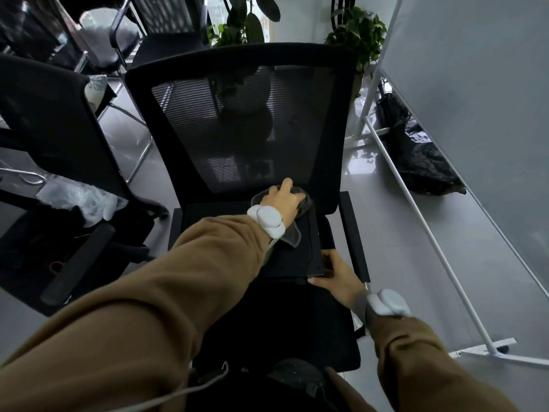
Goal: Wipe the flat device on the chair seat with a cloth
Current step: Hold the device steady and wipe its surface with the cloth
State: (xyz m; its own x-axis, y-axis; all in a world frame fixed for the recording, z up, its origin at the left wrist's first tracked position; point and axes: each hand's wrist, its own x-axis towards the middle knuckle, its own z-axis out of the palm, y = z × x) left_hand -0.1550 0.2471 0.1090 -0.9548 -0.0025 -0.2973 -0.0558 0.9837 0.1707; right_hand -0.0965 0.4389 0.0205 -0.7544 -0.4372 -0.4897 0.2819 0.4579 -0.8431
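Note:
A flat black device [309,248] lies on the seat [297,316] of a black mesh-backed office chair. My left hand [282,200] presses a grey cloth [306,200] onto the device's far edge, close to the backrest; a corner of the cloth [292,237] trails out under my wrist. My right hand [338,276] grips the device's near right corner, thumb on top, fingers under the edge. My left forearm in a brown sleeve hides the device's left half.
More black chairs [53,123] stand at the left, one holding crumpled plastic wrap [80,200]. A white-framed grey panel [475,144] leans at the right, its foot [499,349] on the floor. Plants [356,37] and a black bag [421,162] sit behind.

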